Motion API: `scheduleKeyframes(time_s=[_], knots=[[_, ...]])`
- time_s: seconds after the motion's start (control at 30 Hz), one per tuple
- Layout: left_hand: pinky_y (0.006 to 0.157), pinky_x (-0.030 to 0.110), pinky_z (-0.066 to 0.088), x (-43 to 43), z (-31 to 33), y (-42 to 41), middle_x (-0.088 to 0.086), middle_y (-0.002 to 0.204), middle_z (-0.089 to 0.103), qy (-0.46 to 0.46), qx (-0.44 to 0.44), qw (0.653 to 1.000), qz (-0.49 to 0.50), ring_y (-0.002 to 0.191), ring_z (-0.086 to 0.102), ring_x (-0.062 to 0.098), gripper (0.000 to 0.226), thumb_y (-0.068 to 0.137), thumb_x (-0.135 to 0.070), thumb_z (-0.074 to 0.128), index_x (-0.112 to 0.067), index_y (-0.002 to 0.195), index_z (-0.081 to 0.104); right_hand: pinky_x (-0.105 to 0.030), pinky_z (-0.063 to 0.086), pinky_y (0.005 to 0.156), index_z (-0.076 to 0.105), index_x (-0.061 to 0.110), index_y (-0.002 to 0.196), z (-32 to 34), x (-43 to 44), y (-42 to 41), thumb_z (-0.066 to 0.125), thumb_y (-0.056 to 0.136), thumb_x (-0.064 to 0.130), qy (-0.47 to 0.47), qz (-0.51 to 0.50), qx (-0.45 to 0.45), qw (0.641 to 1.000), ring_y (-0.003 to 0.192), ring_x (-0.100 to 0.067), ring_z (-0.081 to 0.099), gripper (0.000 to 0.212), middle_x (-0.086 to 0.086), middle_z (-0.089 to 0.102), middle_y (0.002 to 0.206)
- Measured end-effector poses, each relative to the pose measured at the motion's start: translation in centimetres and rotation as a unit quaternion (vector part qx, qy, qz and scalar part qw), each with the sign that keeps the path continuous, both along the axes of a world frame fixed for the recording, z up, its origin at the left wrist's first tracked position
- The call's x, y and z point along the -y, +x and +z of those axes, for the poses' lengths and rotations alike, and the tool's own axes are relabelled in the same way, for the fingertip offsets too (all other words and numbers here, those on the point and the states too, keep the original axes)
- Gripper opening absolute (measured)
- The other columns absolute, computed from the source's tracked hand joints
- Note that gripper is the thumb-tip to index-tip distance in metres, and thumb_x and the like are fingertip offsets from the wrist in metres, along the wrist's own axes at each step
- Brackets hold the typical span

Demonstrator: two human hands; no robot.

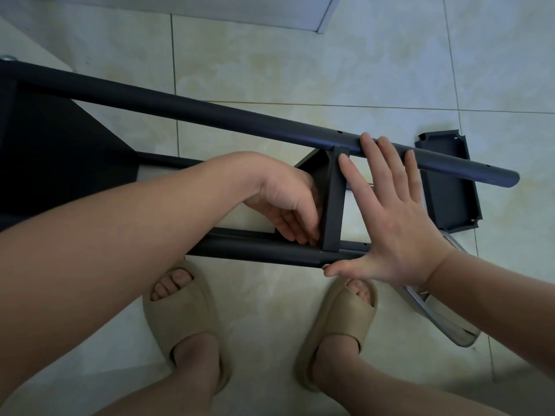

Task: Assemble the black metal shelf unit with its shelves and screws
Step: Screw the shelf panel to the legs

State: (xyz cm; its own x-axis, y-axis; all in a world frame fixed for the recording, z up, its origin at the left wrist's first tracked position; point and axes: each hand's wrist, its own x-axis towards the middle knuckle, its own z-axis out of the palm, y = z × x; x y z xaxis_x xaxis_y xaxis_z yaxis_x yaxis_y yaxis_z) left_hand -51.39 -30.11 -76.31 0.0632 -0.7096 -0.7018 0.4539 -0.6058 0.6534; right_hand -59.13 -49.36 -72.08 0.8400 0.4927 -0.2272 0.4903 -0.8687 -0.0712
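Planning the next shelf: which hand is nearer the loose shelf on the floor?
Right. The right hand is spread just left of the loose shelf; the left hand is farther left, beyond the mounted shelf.

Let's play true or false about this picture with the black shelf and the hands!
1. The right hand is spread wide with straight fingers. True.
2. The spare shelf lies on a table. False: it lies on the tiled floor.
3. The person wears beige slippers. True.
4. The right hand holds a screwdriver. False: it holds nothing, and its fingertips rest on the upper pole.
5. The left hand is right beside the fitted shelf. True.
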Motion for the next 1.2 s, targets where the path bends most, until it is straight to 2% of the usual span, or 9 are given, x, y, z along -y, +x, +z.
scheduleKeyframes(time_s=[0.13, 0.3, 0.5, 0.63, 0.77, 0.93, 1.2], knots=[[0.078, 0.026, 0.054, 0.04, -0.02, -0.15, 0.002, 0.080, 0.075, 0.003, 0.003, 1.000, -0.006, 0.076, 0.068, 0.013, 0.009, 0.090, -0.006, 0.066, -0.011, 0.089, 0.073, -0.067, 0.000, 0.121, 0.019, 0.006, 0.161, 0.03, 0.00, -0.14, 0.032, 0.067, 0.102, -0.002, 0.000, 0.000, 1.000, 0.155, -0.044, 0.000, 0.135, -0.026, 0.007, 0.167], [0.071, 0.022, 0.052, 0.16, -0.15, -0.44, -0.002, 0.074, 0.073, 0.008, 0.017, 1.000, -0.008, 0.071, 0.064, 0.010, 0.009, 0.091, -0.007, 0.066, -0.013, 0.086, 0.071, -0.067, 0.000, 0.121, 0.019, 0.006, 0.161, 0.06, 0.00, -0.30, 0.032, 0.067, 0.102, -0.002, 0.001, 0.002, 1.000, 0.155, -0.045, 0.001, 0.134, -0.026, 0.007, 0.166], [0.086, 0.036, 0.055, -0.17, 0.23, -0.02, -0.003, 0.084, 0.074, 0.012, -0.005, 1.000, -0.022, 0.084, 0.068, 0.012, 0.013, 0.090, -0.003, 0.067, -0.015, 0.091, 0.072, -0.065, -0.002, 0.122, 0.018, 0.007, 0.161, 0.03, 0.02, -0.13, 0.032, 0.067, 0.102, -0.001, 0.000, 0.003, 1.000, 0.155, -0.044, 0.001, 0.134, -0.025, 0.007, 0.167], [0.093, 0.045, 0.052, -0.18, 0.33, 0.11, -0.001, 0.089, 0.074, 0.026, -0.018, 0.999, -0.030, 0.092, 0.067, 0.015, 0.011, 0.092, -0.009, 0.065, -0.017, 0.093, 0.072, -0.064, -0.002, 0.122, 0.018, 0.007, 0.161, 0.02, 0.02, 0.06, 0.032, 0.067, 0.102, 0.000, -0.002, 0.000, 1.000, 0.155, -0.044, 0.000, 0.135, -0.025, 0.006, 0.167], [0.092, 0.044, 0.053, -0.06, 0.07, 0.01, 0.000, 0.087, 0.074, 0.035, -0.013, 0.999, -0.026, 0.091, 0.067, 0.016, 0.009, 0.093, -0.011, 0.066, -0.017, 0.095, 0.072, -0.063, -0.004, 0.123, 0.018, 0.007, 0.161, 0.02, 0.02, 0.04, 0.032, 0.066, 0.102, -0.001, -0.003, -0.001, 1.000, 0.155, -0.044, 0.000, 0.135, -0.024, 0.006, 0.167], [0.093, 0.042, 0.054, 0.00, -0.05, 0.12, 0.000, 0.095, 0.075, 0.033, -0.007, 0.999, -0.026, 0.095, 0.068, 0.014, 0.014, 0.089, -0.009, 0.069, -0.016, 0.101, 0.073, -0.063, -0.003, 0.123, 0.018, 0.007, 0.161, 0.05, 0.00, 0.04, 0.031, 0.067, 0.102, 0.000, -0.004, -0.001, 1.000, 0.155, -0.044, 0.000, 0.134, -0.025, 0.006, 0.167], [0.097, 0.049, 0.052, -0.09, 0.36, 0.10, -0.001, 0.093, 0.076, 0.036, -0.012, 0.999, -0.025, 0.102, 0.068, 0.015, 0.011, 0.089, -0.011, 0.068, -0.020, 0.092, 0.074, -0.064, -0.003, 0.122, 0.017, 0.008, 0.161, 0.05, -0.01, 0.03, 0.030, 0.067, 0.102, 0.000, -0.003, -0.002, 1.000, 0.155, -0.044, 0.000, 0.134, -0.025, 0.006, 0.167]])
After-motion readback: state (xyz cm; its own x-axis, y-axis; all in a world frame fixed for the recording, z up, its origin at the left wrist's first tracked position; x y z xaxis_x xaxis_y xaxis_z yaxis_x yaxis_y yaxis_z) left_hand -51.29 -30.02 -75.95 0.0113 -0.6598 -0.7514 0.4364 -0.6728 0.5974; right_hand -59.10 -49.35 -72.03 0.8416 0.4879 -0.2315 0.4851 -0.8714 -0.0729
